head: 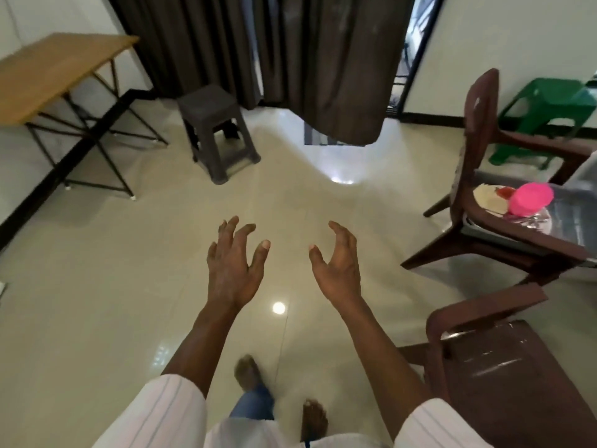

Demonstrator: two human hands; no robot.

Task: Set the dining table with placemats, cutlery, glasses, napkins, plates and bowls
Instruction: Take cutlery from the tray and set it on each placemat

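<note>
Pink plastic marks the tableware: one pink container [531, 199] sits at the right edge of the frame, on the seat of a brown chair [478, 130]. It touches one pale plate [489, 197] with a small red item [505, 191] between them. Shiny metal [536, 221] lies under the container, too blurred to tell what it is.

One wooden table [48, 72] with black folding legs stands in the upper left, well apart from that chair.

At the centre, the left hand [231, 266] and right hand [339, 266] reach forward side by side. Each holds nothing, with fingers apart and loosely curled, and the two hands do not touch. Two white striped sleeves cover the upper arms at the bottom edge. Below them, two bare feet [247, 371] stand on the glossy pale tile floor [97, 286].

A second brown chair [504, 367] fills the lower right, just beside the right forearm, making two brown chairs in all. There are two stools. The grey stool [213, 124] stands between the table and the dark curtains [290, 43] at the upper centre. The green stool [549, 101] is in the upper right, behind the first chair.
</note>
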